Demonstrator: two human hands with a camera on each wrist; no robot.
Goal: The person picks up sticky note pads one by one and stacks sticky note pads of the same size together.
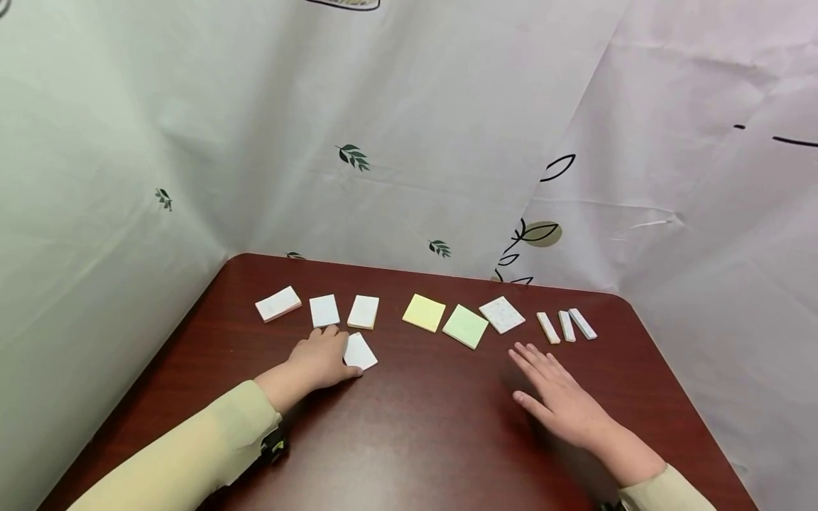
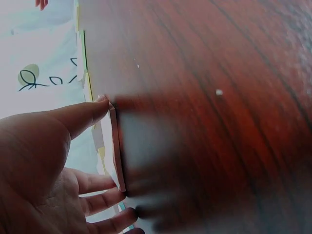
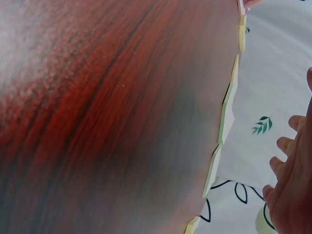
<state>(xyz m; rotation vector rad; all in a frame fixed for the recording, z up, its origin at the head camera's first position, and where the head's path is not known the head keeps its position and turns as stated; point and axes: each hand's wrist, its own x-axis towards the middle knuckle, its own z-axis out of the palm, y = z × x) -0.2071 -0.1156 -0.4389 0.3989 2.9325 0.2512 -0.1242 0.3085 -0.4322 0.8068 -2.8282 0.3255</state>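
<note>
My left hand (image 1: 319,358) holds a small white sticky note pad (image 1: 361,353) low at the tabletop, left of the middle. In the left wrist view the thumb is at one end of this pad (image 2: 110,141) and the fingertips are at the other. Just beyond that hand lie a pale blue-white pad (image 1: 324,311) and a cream-white pad (image 1: 363,312). On the right, my right hand (image 1: 562,397) is spread with straight fingers and holds nothing. Nearest to it are narrow pale note strips (image 1: 548,328).
A white pad stack (image 1: 278,304) lies at the far left. Yellow (image 1: 424,313), light green (image 1: 466,326) and speckled white (image 1: 502,314) pads form a row across the back of the dark red table (image 1: 409,426). Patterned white sheeting (image 1: 409,199) rises behind the table.
</note>
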